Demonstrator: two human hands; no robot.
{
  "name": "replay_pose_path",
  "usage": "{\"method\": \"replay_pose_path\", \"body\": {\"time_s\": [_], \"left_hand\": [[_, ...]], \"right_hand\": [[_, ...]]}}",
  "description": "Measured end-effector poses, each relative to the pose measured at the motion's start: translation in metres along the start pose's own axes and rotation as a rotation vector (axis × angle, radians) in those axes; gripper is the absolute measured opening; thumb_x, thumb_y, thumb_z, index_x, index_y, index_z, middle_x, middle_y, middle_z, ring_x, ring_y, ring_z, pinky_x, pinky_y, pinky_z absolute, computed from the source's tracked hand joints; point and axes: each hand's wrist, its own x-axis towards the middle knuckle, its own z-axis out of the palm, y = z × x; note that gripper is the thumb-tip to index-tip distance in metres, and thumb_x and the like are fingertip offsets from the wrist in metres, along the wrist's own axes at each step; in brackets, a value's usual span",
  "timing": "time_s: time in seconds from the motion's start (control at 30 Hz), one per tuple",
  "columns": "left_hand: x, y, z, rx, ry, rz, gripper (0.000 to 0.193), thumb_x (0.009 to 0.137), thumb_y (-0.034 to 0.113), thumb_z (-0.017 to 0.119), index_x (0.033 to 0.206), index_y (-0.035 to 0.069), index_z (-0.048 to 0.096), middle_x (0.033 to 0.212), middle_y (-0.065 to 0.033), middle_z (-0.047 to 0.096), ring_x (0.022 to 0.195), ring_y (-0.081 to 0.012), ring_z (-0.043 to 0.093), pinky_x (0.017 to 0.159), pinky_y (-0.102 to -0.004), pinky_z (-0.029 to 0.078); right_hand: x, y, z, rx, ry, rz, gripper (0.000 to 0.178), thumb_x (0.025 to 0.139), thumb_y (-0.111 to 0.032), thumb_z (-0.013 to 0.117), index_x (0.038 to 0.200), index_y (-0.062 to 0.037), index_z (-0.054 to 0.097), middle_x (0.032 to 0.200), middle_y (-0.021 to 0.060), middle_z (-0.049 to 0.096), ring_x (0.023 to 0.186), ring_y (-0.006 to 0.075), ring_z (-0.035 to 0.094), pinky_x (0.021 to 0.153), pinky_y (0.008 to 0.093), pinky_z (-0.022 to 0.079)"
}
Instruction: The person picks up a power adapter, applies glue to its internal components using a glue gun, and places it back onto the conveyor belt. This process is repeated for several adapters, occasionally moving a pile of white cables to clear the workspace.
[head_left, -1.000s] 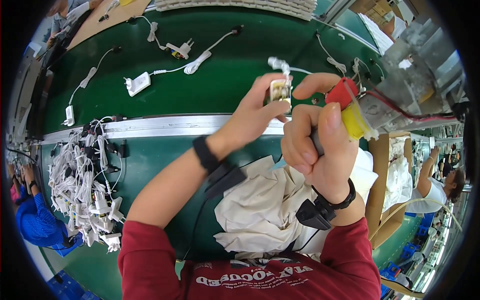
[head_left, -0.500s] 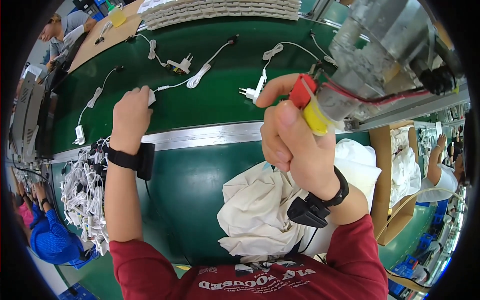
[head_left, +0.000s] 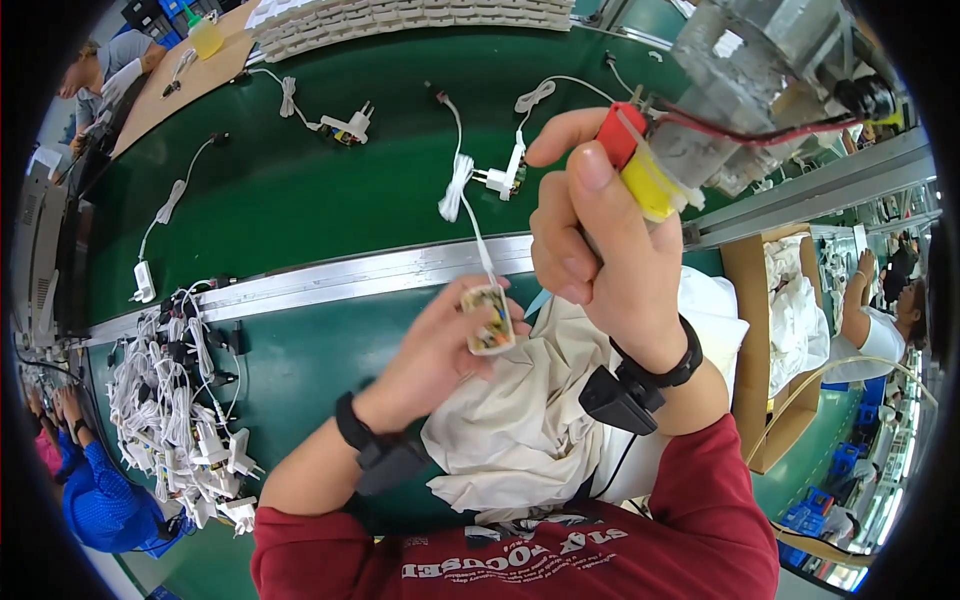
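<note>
My left hand [head_left: 445,345], slightly blurred, holds an uncased white power adapter [head_left: 490,318] in front of the metal rail, its circuit board facing up. From the adapter a white cord [head_left: 457,190] runs away over the green belt, tied in a bundle partway along. Raised to its right, my right hand [head_left: 620,245] is closed around a hand tool with a red switch [head_left: 620,135] and a yellow collar [head_left: 655,190]. Red and black wires lead from the switch. The tool's lower end is hidden by my fingers.
Several corded adapters, such as a white one [head_left: 505,178], lie along the green belt [head_left: 330,190]. A tangled heap of adapters [head_left: 170,400] sits at left. Cream cloth [head_left: 510,430] is bunched before me, beside a cardboard box [head_left: 750,350]. Grey metal machinery [head_left: 745,75] hangs upper right.
My left hand has moved right and nearer from the belt with the adapter, dragging its cord over the rail. My right hand keeps its grip on the tool. The whole view has shifted slightly.
</note>
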Motion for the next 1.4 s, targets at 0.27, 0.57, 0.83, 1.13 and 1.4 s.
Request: {"method": "replay_pose_path", "body": {"time_s": [0.27, 0.57, 0.83, 1.13, 1.4], "left_hand": [[-0.011, -0.010, 0.004, 0.155, -0.150, 0.102, 0.041, 0.093, 0.004, 0.045, 0.131, 0.008, 0.034, 0.126, -0.0117, 0.049, 0.112, -0.0202, 0.053, 0.080, -0.0327, 0.054], [-0.021, -0.002, -0.005, 0.173, -0.169, 0.093, 0.044, 0.092, 0.005, 0.046, 0.134, 0.009, 0.032, 0.128, -0.0115, 0.048, 0.115, -0.0212, 0.052, 0.082, -0.0331, 0.054], [-0.024, 0.002, -0.013, 0.190, -0.184, 0.099, 0.043, 0.093, 0.004, 0.045, 0.133, 0.008, 0.033, 0.127, -0.0114, 0.049, 0.115, -0.0215, 0.051, 0.083, -0.0344, 0.054], [-0.026, 0.015, -0.019, 0.043, -0.056, 0.107, 0.037, 0.094, 0.008, 0.042, 0.131, 0.006, 0.037, 0.123, -0.0113, 0.050, 0.115, -0.0208, 0.051, 0.085, -0.0370, 0.054], [-0.026, 0.014, -0.017, 0.007, -0.082, 0.124, 0.036, 0.095, 0.008, 0.042, 0.130, 0.007, 0.038, 0.123, -0.0122, 0.050, 0.113, -0.0205, 0.052, 0.084, -0.0371, 0.054]], "right_hand": [[0.001, 0.014, 0.006, 0.039, -0.015, -0.026, 0.029, 0.094, -0.035, 0.046, 0.092, -0.0069, 0.041, 0.047, -0.0022, 0.033, 0.035, 0.0048, 0.027, 0.034, 0.0213, 0.022], [0.000, 0.023, 0.017, 0.058, -0.042, -0.081, 0.030, 0.093, -0.038, 0.047, 0.090, -0.0083, 0.040, 0.046, -0.0023, 0.033, 0.035, 0.0048, 0.027, 0.034, 0.0212, 0.022], [0.000, 0.015, 0.028, 0.033, -0.008, -0.079, 0.034, 0.093, -0.040, 0.047, 0.094, -0.0060, 0.041, 0.046, -0.0016, 0.033, 0.035, 0.0051, 0.027, 0.034, 0.0214, 0.022], [-0.009, 0.016, 0.031, 0.017, -0.145, -0.099, 0.038, 0.092, -0.044, 0.047, 0.093, -0.0080, 0.036, 0.046, -0.0011, 0.033, 0.035, 0.0059, 0.027, 0.033, 0.0219, 0.022], [-0.015, 0.013, 0.032, 0.303, -0.047, 0.027, 0.022, 0.088, -0.020, 0.059, 0.092, -0.0030, 0.046, 0.069, -0.0028, 0.046, 0.056, 0.0017, 0.038, 0.047, 0.0189, 0.029]]}}
